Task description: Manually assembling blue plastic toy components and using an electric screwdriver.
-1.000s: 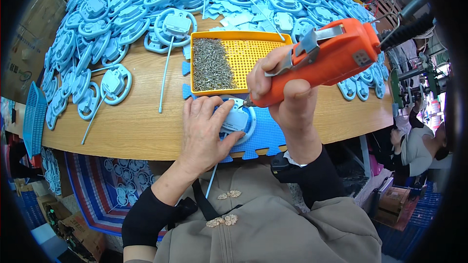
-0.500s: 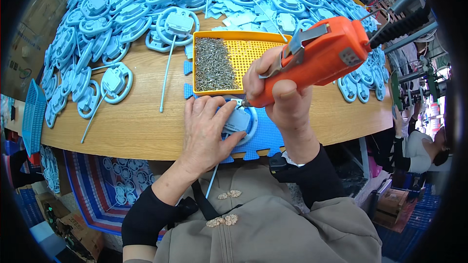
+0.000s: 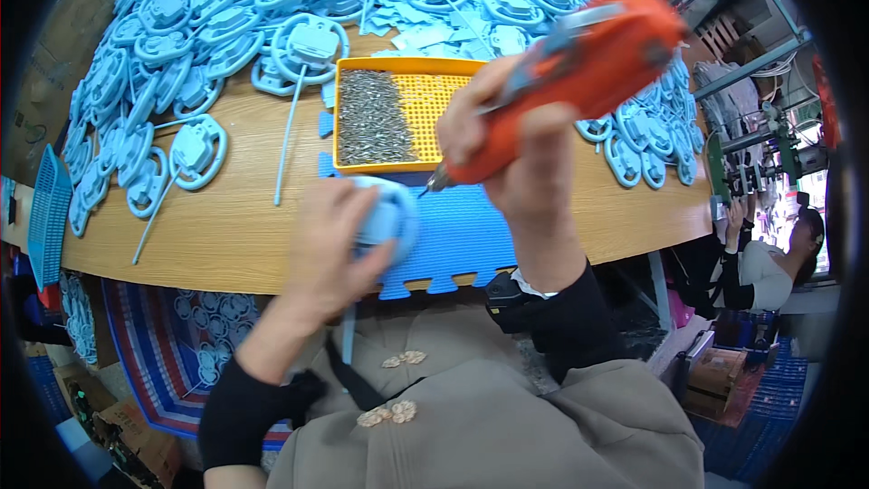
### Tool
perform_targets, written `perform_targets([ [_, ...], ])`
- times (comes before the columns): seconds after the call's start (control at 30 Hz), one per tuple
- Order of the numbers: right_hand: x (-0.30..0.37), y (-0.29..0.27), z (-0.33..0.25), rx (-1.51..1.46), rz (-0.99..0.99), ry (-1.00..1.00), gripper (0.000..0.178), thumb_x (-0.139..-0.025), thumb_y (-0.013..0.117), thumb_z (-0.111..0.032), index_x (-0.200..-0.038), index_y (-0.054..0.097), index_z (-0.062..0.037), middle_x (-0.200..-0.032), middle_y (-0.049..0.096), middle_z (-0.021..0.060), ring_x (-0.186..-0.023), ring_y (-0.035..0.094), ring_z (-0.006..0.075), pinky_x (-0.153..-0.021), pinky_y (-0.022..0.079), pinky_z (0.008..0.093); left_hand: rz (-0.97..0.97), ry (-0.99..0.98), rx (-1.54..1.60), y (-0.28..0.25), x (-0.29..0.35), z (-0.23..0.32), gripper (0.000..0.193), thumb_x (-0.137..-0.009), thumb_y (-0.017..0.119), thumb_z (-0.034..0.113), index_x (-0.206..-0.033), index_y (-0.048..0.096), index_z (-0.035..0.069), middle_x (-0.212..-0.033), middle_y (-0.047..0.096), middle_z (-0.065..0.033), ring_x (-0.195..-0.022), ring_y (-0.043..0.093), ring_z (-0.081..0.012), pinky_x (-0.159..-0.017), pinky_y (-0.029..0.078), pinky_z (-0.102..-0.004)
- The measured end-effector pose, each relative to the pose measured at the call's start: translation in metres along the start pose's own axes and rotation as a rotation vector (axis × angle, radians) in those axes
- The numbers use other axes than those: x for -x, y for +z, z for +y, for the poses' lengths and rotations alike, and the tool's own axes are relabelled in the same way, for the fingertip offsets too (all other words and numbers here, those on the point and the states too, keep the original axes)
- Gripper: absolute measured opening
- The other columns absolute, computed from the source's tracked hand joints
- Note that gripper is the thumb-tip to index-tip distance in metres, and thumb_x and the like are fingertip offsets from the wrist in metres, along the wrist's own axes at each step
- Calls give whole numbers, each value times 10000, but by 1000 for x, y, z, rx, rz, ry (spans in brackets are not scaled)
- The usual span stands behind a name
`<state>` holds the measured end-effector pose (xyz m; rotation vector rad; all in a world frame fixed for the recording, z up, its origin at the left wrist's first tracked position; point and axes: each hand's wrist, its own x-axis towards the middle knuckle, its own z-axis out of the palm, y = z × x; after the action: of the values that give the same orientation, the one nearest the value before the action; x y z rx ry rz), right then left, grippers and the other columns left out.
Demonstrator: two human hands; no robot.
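My left hand (image 3: 328, 249) is closed on a round light-blue plastic part (image 3: 396, 217) with a thin stem hanging over the table edge; both are smeared by motion. In my right hand (image 3: 534, 158) is an orange electric screwdriver (image 3: 579, 68), its bit pointing down and left above the blue foam mat (image 3: 453, 235). The bit tip is apart from the part. Just beyond lies a yellow tray (image 3: 407, 166) with a heap of small screws (image 3: 373, 118) in its left side.
A big pile of similar light-blue parts (image 3: 167, 9) covers the far table, with smaller groups left and right. A blue basket (image 3: 50, 217) stands at the left edge. A striped bag (image 3: 149, 344) of parts hangs below. Another person (image 3: 769, 267) is far right.
My left hand has drawn the blue part left across the mat, away from the screwdriver bit. The screwdriver has lifted off the part and shifted slightly left in view.
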<state>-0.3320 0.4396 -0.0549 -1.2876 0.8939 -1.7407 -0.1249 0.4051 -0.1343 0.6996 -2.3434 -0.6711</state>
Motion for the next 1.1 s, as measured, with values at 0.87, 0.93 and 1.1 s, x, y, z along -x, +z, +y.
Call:
perform_targets([
  [0.87,-36,9,-16,-27,225,-270,530,-863,601,-594,-945,528,-75,-678,553,46,-599,545,163,-611,467,313,-16,268,47,14,-8,116,392,-626,742,101,-995,611,81,-1088,533,-102,-1109,491,-331,-1032,265,-592],
  [0.93,-38,10,-14,-46,229,-259,518,-863,611,-582,-938,530,-76,-681,553,47,-599,544,160,-608,466,309,-102,200,165,11,-15,115,381,-638,728,73,-1001,612,77,-1117,510,-108,-1149,459,-336,-1035,259,-591],
  [1.1,-45,10,-13,-48,259,-264,499,-861,624,-569,-923,533,-82,-675,561,42,-595,553,158,-608,468,319,-258,222,254,-2,-25,112,353,-659,722,76,-996,618,88,-1116,460,-107,-1190,414,-338,-1030,229,-618],
])
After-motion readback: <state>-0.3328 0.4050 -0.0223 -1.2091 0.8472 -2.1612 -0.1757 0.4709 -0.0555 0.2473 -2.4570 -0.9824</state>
